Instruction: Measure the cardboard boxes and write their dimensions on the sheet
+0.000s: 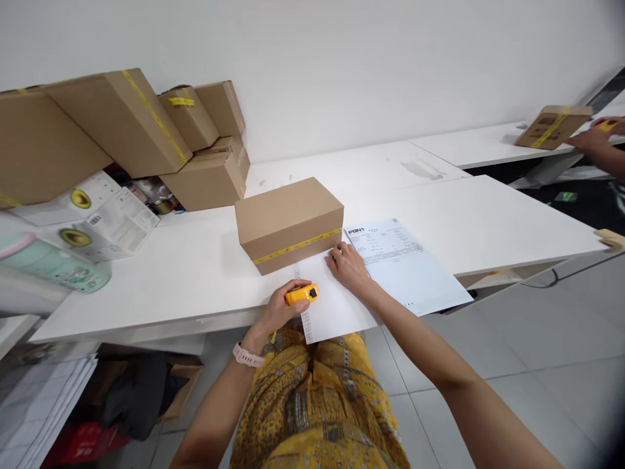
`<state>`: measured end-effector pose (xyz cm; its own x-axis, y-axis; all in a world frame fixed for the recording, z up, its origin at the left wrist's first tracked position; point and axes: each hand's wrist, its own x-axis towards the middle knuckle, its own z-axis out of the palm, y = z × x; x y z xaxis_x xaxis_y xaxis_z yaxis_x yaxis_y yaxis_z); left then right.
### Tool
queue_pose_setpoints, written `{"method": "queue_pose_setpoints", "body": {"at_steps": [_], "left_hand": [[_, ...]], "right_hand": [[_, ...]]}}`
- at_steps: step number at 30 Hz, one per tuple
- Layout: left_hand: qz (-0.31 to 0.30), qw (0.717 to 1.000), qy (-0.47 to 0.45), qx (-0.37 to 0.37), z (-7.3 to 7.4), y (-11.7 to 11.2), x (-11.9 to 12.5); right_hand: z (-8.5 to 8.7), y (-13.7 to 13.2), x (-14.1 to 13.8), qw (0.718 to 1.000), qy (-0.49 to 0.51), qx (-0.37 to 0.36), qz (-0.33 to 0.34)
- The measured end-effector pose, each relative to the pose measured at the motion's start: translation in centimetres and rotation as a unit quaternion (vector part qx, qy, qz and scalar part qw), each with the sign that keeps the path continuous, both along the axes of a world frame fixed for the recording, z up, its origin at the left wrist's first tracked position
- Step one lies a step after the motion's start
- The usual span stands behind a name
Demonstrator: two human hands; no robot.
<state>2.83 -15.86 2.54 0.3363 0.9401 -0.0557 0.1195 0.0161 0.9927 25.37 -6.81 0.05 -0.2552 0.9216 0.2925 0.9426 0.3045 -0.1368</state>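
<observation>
A yellow tape measure (301,294) with a black part at its end is gripped in my left hand (283,306), above the notebook's bound edge. My right hand (349,266) lies on the page with its fingers loosely bent and a little apart. Its fingertips are at the lower right corner of a closed cardboard box (293,218), and I see nothing held in them. Yellow printed tape (297,246) runs along the box's front side. A spiral notebook (336,312), open to a white page, overhangs the table edge. Beside it lies a printed sheet (383,244) on a pale blue cover.
Cardboard boxes (122,124) are stacked along the wall at left. A carton with avocado pictures (97,218) and a mint bottle (53,264) stand nearby. At far right a co-worker's hand (593,140) is by a taped box (551,128). The white table (508,221) ends before the tiled floor.
</observation>
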Motion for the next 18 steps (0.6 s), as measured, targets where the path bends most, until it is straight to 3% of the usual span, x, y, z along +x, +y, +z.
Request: {"method": "queue_pose_setpoints", "body": {"at_steps": [7, 12, 14, 18], "left_hand": [[0.023, 0.999, 0.017, -0.015, 0.2, 0.0, 0.3], [0.042, 0.999, 0.022, -0.019, 0.3, 0.1, 0.4], [0.046, 0.998, 0.026, -0.018, 0.2, 0.1, 0.3], [0.038, 0.999, 0.019, -0.019, -0.2, 0.2, 0.2]], "right_hand": [[-0.3, 0.8, 2.2, 0.992, 0.024, -0.052, -0.109], [0.1, 0.9, 2.3, 0.985, 0.059, -0.083, -0.138], [0.1, 0.9, 2.4, 0.987, 0.082, -0.059, -0.126], [-0.6, 1.3, 2.8, 0.988, 0.151, 0.041, -0.022]]}}
